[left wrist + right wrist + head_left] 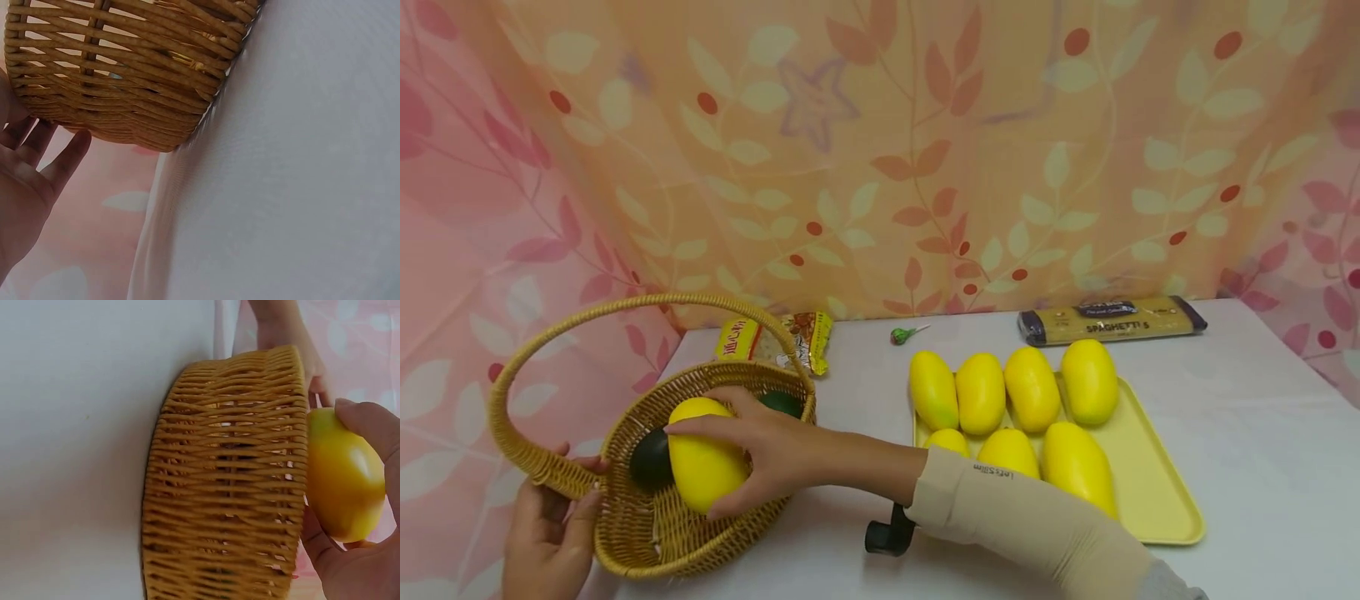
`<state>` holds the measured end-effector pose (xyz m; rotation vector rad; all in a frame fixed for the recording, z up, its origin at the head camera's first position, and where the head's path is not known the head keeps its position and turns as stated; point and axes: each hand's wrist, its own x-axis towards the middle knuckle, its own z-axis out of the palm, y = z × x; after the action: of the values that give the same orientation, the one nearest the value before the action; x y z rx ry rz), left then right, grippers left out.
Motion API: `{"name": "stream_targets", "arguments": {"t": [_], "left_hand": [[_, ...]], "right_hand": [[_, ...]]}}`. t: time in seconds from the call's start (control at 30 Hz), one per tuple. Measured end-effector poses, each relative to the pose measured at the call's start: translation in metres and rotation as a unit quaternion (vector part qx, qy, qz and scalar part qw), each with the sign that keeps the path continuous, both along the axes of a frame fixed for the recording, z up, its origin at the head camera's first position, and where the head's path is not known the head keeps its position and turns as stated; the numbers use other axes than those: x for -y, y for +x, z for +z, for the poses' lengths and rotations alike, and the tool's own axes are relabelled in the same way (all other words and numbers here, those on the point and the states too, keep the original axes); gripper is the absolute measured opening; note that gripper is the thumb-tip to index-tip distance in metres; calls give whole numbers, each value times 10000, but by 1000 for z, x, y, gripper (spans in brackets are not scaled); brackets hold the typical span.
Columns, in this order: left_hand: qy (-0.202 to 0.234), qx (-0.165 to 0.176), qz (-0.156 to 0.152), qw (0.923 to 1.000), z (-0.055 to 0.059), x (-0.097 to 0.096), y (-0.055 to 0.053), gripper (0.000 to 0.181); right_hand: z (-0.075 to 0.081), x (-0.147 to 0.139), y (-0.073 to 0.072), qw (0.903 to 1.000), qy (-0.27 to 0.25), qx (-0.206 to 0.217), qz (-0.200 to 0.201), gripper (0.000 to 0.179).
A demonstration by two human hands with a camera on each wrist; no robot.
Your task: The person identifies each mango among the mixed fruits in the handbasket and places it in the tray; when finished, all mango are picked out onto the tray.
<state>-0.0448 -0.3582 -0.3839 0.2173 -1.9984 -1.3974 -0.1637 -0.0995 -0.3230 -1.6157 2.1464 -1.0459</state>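
A yellow mango (pixel 703 462) is in my right hand (pixel 775 450), fingers and thumb spread round its sides. In the right wrist view this mango (pixel 347 478) shows just above the rim of the wicker basket (pixel 231 469). My left hand (pixel 553 533) holds the basket at its left side, by the foot of the arched handle (pixel 538 462). Inside the basket lie a dark, rounded thing (pixel 651 461) beside the mango and a dark green one (pixel 782 404) near the far rim, partly hidden. In the left wrist view, fingertips (pixel 75 147) touch the wicker.
Several more mangoes (pixel 1075 467) lie on a pale yellow tray (pixel 1157 492) at right, partly behind my right sleeve (pixel 1015 508). Along the back are a yellow food packet (pixel 816 333), a lollipop (pixel 901 336) and a spaghetti pack (pixel 1112 321). Patterned cloth walls border the white table (pixel 865 375).
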Motion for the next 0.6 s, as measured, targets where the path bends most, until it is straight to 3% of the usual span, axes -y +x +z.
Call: {"name": "stream_targets", "arguments": {"t": [0.27, 0.6], "left_hand": [[120, -427, -350, 9984, 0, 3, 0, 69], [117, -9, -66, 9999, 1, -2, 2, 68]], "right_hand": [[8, -25, 2, 9996, -217, -176, -86, 86], [16, -65, 13, 9944, -653, -716, -410, 83]]}}
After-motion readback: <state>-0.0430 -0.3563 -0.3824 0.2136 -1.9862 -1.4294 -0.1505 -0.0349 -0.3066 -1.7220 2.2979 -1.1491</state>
